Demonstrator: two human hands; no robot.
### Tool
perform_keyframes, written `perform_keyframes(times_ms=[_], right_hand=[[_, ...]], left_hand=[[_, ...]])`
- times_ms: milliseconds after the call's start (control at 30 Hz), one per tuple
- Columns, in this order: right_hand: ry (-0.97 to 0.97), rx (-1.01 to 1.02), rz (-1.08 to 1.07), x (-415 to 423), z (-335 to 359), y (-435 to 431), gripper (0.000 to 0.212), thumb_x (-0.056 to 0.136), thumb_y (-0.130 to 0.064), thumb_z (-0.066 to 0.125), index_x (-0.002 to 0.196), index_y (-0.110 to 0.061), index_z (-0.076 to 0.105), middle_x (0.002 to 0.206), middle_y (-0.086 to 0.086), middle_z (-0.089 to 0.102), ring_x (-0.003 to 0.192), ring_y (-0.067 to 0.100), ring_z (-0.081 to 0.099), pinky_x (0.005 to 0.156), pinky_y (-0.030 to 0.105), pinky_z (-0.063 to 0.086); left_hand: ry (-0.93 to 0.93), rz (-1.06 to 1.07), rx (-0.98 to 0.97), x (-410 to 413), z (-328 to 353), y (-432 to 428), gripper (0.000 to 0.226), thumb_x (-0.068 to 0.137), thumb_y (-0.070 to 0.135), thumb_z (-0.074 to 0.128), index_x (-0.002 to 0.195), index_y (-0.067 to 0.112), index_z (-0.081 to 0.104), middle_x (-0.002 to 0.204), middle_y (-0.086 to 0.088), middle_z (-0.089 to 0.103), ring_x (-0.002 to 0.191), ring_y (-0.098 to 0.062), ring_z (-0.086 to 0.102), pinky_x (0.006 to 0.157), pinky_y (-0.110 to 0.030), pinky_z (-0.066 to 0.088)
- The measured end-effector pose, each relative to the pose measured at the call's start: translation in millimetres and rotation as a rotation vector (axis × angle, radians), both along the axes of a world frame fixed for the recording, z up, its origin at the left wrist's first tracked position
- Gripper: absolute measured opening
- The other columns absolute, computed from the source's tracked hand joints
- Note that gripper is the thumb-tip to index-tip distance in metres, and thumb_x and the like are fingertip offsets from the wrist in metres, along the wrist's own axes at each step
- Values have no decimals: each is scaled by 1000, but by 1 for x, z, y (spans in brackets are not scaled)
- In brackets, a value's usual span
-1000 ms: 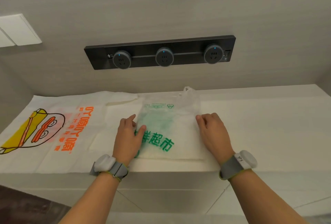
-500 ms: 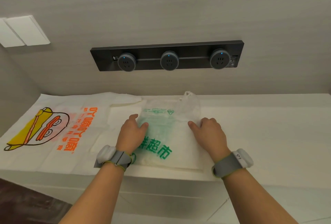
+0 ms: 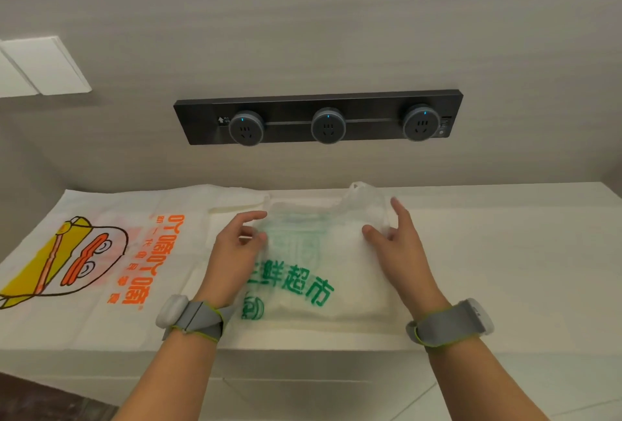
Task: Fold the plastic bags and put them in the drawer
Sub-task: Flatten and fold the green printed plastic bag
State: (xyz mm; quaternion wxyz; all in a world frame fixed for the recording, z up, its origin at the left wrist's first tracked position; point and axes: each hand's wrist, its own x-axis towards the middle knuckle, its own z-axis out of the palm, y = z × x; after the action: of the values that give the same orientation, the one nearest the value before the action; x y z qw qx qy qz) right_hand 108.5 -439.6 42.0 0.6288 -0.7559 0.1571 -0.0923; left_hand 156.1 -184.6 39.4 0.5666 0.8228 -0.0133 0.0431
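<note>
A translucent plastic bag with green print (image 3: 316, 272) lies flat on the white counter (image 3: 505, 269), handles toward the wall. My left hand (image 3: 235, 252) pinches its upper left edge between thumb and fingers. My right hand (image 3: 397, 242) holds the upper right part, and the bag's far end is lifted off the counter between both hands. A larger white bag with an orange and yellow cartoon print (image 3: 101, 252) lies flat to the left, partly under the green bag. No drawer is recognisable in view.
A dark power strip with three round sockets (image 3: 319, 121) is fixed on the wall above the counter. White wall switches (image 3: 37, 67) sit at the upper left. White cabinet fronts (image 3: 303, 393) run below the counter edge.
Both hands slid from the bag's sides up to its far end and took hold of it; the handle end has risen off the counter.
</note>
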Motion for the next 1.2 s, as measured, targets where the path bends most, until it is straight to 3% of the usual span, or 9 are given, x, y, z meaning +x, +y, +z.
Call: perform_keyframes(times_ms=[67,167,333,433,567,633,800,1067,1200], right_hand=[[-62,-40,9,0,4,1,56,94,-29,60,141,-51,38,88,19,65,80,32,65,79,46,59],[-147,-142,25,-4,14,1,40,94,-32,62,131,-47,56,76,3,50,70,15,52,75,34,51],[-193,-351,113,-12,40,-4,60,83,-39,76,137,-35,52,123,-23,57,108,-3,51,87,7,40],[-298,-534,92,-16,50,-5,53,80,-27,81,128,-29,60,122,-19,61,109,-4,51,92,1,36],[-440,-763,-5,-17,50,-5,33,81,-25,80,111,-26,68,101,-11,65,94,7,58,91,34,49],[-467,-808,-52,-15,44,-7,27,81,-24,80,106,-25,70,96,-8,57,89,13,56,82,43,50],[-445,-904,-54,-19,17,-12,23,77,-20,84,95,-22,71,115,-2,52,98,16,50,80,39,49],[-242,-1052,289,-30,-29,-18,31,73,-13,78,97,-26,63,118,-7,58,106,19,55,86,31,39],[-151,-1044,359,-32,-40,-20,25,81,-39,65,103,-28,58,113,-10,54,104,18,52,84,29,36]], left_hand=[[-77,-16,-3,3,9,6,31,95,7,61,107,33,71,91,-9,60,77,-16,58,63,-14,47],[-164,-74,49,3,24,14,31,91,10,69,111,34,71,91,0,61,79,-10,59,74,-20,49],[-444,-125,371,3,42,25,48,83,15,78,128,22,62,103,7,58,94,-7,55,84,-13,43],[-607,-49,461,1,48,22,44,83,13,78,124,14,62,99,3,55,87,-11,52,83,-25,46],[-768,16,519,1,46,17,22,87,13,74,106,10,63,100,-4,55,83,-23,55,72,-44,51],[-778,35,536,0,42,13,18,87,13,73,100,9,62,101,-7,52,83,-24,55,69,-41,52],[-728,-5,616,-5,18,13,24,81,4,77,94,11,58,116,-10,52,87,-26,59,69,-38,52],[-504,-181,876,-22,-30,24,35,70,0,76,90,19,53,93,3,54,78,-21,53,70,-34,41],[-396,-213,895,-29,-39,22,28,83,17,75,104,17,58,102,1,58,84,-23,58,71,-35,47]])
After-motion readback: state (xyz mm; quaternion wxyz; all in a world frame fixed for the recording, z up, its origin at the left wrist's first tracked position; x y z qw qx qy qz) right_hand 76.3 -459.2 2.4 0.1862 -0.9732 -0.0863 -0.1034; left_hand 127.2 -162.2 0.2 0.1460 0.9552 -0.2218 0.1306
